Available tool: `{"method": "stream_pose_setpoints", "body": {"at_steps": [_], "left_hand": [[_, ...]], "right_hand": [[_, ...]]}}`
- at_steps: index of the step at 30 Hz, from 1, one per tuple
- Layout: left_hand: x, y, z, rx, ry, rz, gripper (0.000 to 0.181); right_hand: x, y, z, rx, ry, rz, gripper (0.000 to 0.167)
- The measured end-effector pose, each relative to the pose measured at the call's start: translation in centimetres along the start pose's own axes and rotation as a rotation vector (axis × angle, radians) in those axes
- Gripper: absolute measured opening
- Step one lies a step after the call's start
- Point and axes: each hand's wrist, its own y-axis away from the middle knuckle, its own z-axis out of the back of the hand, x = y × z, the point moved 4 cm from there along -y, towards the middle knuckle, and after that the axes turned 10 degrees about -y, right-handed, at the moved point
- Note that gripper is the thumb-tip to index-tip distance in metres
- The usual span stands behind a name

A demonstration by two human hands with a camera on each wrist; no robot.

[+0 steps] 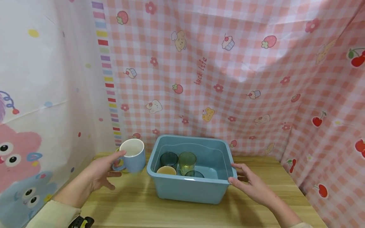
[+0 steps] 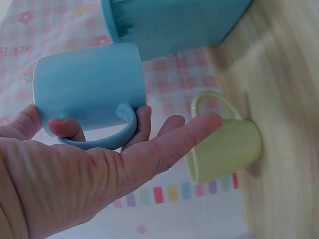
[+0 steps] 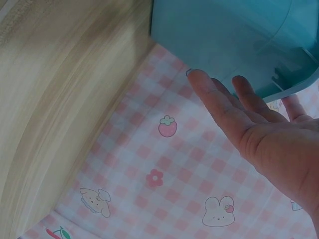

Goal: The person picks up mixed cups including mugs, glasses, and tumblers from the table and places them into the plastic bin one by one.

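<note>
A blue mug with a white inside is in my left hand, lifted left of the bin. In the left wrist view, fingers hook through its handle while the thumb lies by its rim. Behind it on the table stands a yellow-green mug, mostly hidden in the head view. My right hand holds the right rim of the blue plastic bin. Inside the bin are a dark glass, a greenish glass, a cream-coloured cup and another dark glass, partly hidden by the front wall.
The bin rests on a wooden table, close to a pink checked curtain at the back. A white patterned sheet hangs on the left, and a cherry-print cloth lines the right side.
</note>
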Motion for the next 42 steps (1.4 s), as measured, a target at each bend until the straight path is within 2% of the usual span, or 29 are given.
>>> {"method": "stream_pose_setpoints", "body": {"at_steps": [5, 13, 20, 24, 26, 35, 36, 39, 42], "left_hand": [[-1.5, 0.2, -0.1, -0.006, 0.001, -0.022, 0.055], [-4.1, -0.1, -0.8, 0.032, 0.026, -0.033, 0.057], [-5.2, -0.7, -1.9, 0.047, 0.088, -0.035, 0.058], [-5.5, -0.9, -2.6, 0.083, 0.082, -0.062, 0.079], [-5.7, -0.9, -2.8, 0.093, 0.071, -0.078, 0.083], [-7.4, -0.9, -4.2, 0.132, 0.024, -0.116, 0.070], [-7.6, -0.9, -4.4, 0.136, 0.027, -0.119, 0.068], [-8.3, -1.0, -5.2, 0.134, 0.033, -0.116, 0.044], [-9.0, -1.3, -6.2, 0.121, 0.023, -0.126, 0.042]], "right_hand": [[0.1, 0.0, -0.1, 0.008, 0.000, 0.005, 0.058], [-0.2, 0.0, -0.1, 0.003, -0.005, -0.011, 0.058], [-0.3, 0.0, -0.1, 0.007, -0.016, 0.000, 0.058], [-0.2, 0.1, -0.2, 0.017, -0.030, 0.014, 0.059], [-0.2, 0.1, -0.2, 0.015, -0.031, 0.013, 0.059], [-0.2, 0.0, 0.0, -0.011, -0.001, -0.004, 0.057], [-0.2, 0.0, 0.0, -0.009, 0.001, 0.001, 0.057], [-0.1, 0.0, 0.0, -0.001, -0.003, 0.013, 0.058], [0.0, 0.0, 0.0, 0.003, -0.013, 0.013, 0.059]]}}
